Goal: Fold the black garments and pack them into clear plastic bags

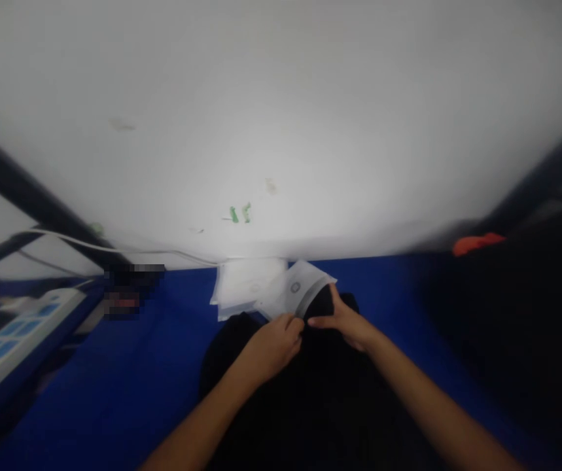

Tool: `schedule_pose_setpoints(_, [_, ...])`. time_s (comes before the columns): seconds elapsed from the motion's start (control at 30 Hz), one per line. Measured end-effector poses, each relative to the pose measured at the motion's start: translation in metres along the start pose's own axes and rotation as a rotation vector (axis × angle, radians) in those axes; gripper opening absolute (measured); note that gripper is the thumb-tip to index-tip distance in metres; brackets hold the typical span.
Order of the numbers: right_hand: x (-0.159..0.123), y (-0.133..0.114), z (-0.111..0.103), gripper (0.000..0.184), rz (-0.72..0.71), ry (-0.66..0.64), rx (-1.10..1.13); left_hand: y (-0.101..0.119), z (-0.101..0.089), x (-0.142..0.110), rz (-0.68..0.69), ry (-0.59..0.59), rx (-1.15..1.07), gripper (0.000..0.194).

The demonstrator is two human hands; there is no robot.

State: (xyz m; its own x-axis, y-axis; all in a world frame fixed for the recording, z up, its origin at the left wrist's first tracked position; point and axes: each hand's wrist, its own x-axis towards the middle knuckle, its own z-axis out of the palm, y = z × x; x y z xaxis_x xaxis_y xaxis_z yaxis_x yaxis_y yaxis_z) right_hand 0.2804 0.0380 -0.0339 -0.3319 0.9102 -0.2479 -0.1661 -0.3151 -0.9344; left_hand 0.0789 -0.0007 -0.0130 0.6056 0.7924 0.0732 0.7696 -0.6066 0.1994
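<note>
A frosted, translucent plastic bag [281, 292] with a small round dark mark and a grey strip along its near edge is tilted over my lap. My left hand [275, 343] is closed, its fingers pinching the bag's near corner. With thumb and forefinger apart, my right hand [344, 319] grips the bag's right edge. Dark material shows between the hands; whether it lies in the bag or is my black clothing behind it, I cannot tell. Just beyond, a stack of similar white bags [236, 302] rests on the blue sheet [173, 366].
A white wall [281, 118] rises behind the sheet. On the left lie a power strip [18, 340] with blue sockets and a white cable [79, 243]. Dark frame bars [30, 190] stand at the sides. Something orange [477, 244] lies at the right, near a black mass.
</note>
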Motion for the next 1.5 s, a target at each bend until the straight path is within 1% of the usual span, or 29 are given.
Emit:
schedule_pose_setpoints(0.07, [-0.001, 0.000, 0.001, 0.138, -0.026, 0.003, -0.025, -0.002, -0.002, 0.000, -0.042, -0.028, 0.007, 0.010])
schedule_pose_setpoints(0.13, [0.001, 0.003, 0.001, 0.141, -0.049, 0.012, -0.048, -0.003, -0.002, 0.000, -0.106, -0.049, 0.032, 0.014])
schedule_pose_setpoints(0.23, [0.005, 0.008, 0.001, 0.139, -0.088, -0.002, -0.054, -0.006, -0.003, 0.000, -0.177, -0.070, 0.043, 0.022])
schedule_pose_setpoints(0.4, [0.006, 0.009, -0.003, 0.133, -0.115, -0.012, -0.130, -0.006, -0.001, 0.001, -0.201, -0.064, 0.043, 0.022])
schedule_pose_setpoints(0.53, [0.005, 0.009, -0.001, 0.127, -0.189, -0.005, -0.237, -0.005, 0.003, 0.003, -0.214, -0.065, 0.101, 0.026])
schedule_pose_setpoints(0.63, [0.006, 0.012, 0.003, 0.122, -0.211, 0.067, -0.268, -0.003, 0.005, 0.005, -0.198, -0.089, 0.155, 0.027])
schedule_pose_setpoints(0.73, [0.008, 0.015, 0.008, 0.112, -0.234, 0.165, -0.214, 0.002, 0.007, 0.005, -0.153, -0.082, 0.175, 0.028])
schedule_pose_setpoints(0.87, [0.010, 0.016, 0.011, 0.095, -0.294, 0.197, -0.088, 0.010, 0.006, 0.003, -0.119, -0.033, 0.163, 0.028])
schedule_pose_setpoints(0.97, [0.012, 0.016, 0.014, 0.088, -0.329, 0.207, -0.097, 0.018, 0.005, 0.001, -0.105, 0.004, 0.154, 0.025])
schedule_pose_setpoints(1.07, [0.011, 0.018, 0.017, 0.089, -0.388, 0.235, -0.219, 0.029, 0.008, -0.001, -0.050, 0.055, 0.144, 0.022])
schedule_pose_setpoints(1.17, [0.009, 0.023, 0.022, 0.087, -0.368, 0.280, -0.345, 0.042, 0.016, -0.002, 0.071, 0.093, 0.144, 0.020])
schedule_pose_setpoints(1.23, [0.007, 0.027, 0.025, 0.087, -0.355, 0.282, -0.357, 0.049, 0.021, -0.003, 0.132, 0.104, 0.151, 0.020])
schedule_pose_setpoints(1.3, [0.006, 0.028, 0.028, 0.089, -0.363, 0.237, -0.318, 0.052, 0.022, -0.004, 0.153, 0.118, 0.137, 0.022])
schedule_pose_setpoints(1.33, [0.006, 0.028, 0.029, 0.088, -0.354, 0.208, -0.282, 0.050, 0.020, -0.005, 0.150, 0.131, 0.108, 0.024])
schedule_pose_setpoints(1.4, [0.005, 0.026, 0.028, 0.077, -0.302, 0.176, -0.182, 0.041, 0.014, -0.006, 0.105, 0.183, 0.005, 0.027])
schedule_pose_setpoints(1.43, [0.005, 0.024, 0.027, 0.071, -0.270, 0.172, -0.128, 0.033, 0.010, -0.006, 0.051, 0.232, -0.059, 0.027])
schedule_pose_setpoints(1.5, [0.005, 0.020, 0.022, 0.064, -0.228, 0.155, -0.057, 0.013, 0.004, -0.004, -0.122, 0.388, -0.192, 0.022])
